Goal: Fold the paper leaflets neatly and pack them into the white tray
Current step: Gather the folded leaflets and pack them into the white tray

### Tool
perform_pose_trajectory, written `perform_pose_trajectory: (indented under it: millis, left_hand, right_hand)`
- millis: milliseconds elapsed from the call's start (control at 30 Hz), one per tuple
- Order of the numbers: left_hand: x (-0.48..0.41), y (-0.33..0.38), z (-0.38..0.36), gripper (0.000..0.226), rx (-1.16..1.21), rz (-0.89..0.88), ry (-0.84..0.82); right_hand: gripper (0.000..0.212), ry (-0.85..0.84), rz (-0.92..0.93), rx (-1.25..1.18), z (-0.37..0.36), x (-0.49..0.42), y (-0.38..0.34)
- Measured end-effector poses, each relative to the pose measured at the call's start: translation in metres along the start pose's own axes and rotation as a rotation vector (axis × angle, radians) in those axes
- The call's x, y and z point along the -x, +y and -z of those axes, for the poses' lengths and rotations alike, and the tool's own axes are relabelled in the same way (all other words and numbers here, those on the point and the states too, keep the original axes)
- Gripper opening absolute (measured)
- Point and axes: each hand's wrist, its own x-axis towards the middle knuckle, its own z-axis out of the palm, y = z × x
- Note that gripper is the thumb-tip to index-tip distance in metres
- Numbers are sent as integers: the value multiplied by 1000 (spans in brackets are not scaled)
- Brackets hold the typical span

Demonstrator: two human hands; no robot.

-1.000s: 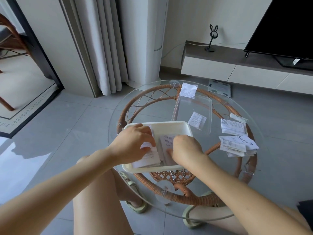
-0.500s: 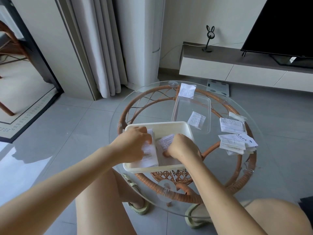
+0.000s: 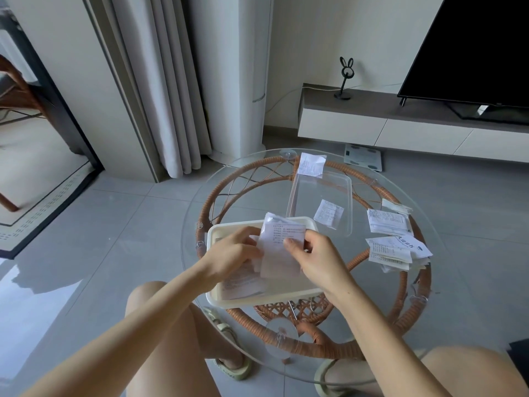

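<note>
The white tray (image 3: 226, 300) sits on the near side of the round glass table (image 3: 446, 310). Above the tray, both hands hold one printed paper leaflet (image 3: 282, 253), partly unfolded and raised. My left hand (image 3: 232, 253) grips its left edge and my right hand (image 3: 315, 256) pinches its right edge. Another leaflet (image 3: 243, 285) lies flat in the tray under my left wrist. A pile of loose leaflets (image 3: 395, 247) lies on the glass at the right.
A clear plastic lid or tray (image 3: 340, 187) lies behind the white tray with a small leaflet (image 3: 328, 214) in it and another leaflet (image 3: 310, 164) at its far end. Under the glass is a rattan frame (image 3: 372, 257). My knees sit below the near edge.
Both hands were pressing leaflets down inside the tray. Now they have lifted one leaflet above the tray and hold it spread between them.
</note>
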Motion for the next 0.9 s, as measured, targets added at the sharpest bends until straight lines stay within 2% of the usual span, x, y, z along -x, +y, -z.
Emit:
perform_pose_trajectory:
  millis: [67, 100, 233, 333, 400, 500, 600, 700, 800, 900]
  left_hand:
    - [0, -1, -1, 23, 165, 8, -46]
    - [0, -2, -1, 24, 190, 15, -43]
    - [-1, -12, -2, 61, 18, -23, 16]
    - [1, -11, -2, 71, -12, -28, 33]
    - [0, -12, -3, 62, 4, -34, 20]
    - [-3, -9, -2, 36, 162, 3, 40]
    - [-9, -8, 2, 45, 295, -18, 104]
    - [-5, -8, 1, 43, 275, -54, 92]
    - [-2, -8, -4, 35, 215, -23, 71]
    - [-2, -10, -5, 38, 186, -12, 94]
  right_hand:
    - [31, -22, -2, -16, -4, -3, -1]
    - [32, -18, -9, -31, -7, -5, -1]
    - [43, 111, -23, 129, -20, -9, -10]
    - [42, 169, -11, 126, -33, -9, -12]
    - [39, 191, -21, 129, -38, -10, -12]
    - [26, 156, -14, -63, -40, -12, -9]
    - [29, 138, -8, -215, -35, -14, -7]
    - [31, 155, 34, -127, -35, -11, -7]
    - [19, 182, 142, 27, -40, -6, -14]
    - [41, 140, 220, 89, -42, -3, -16]
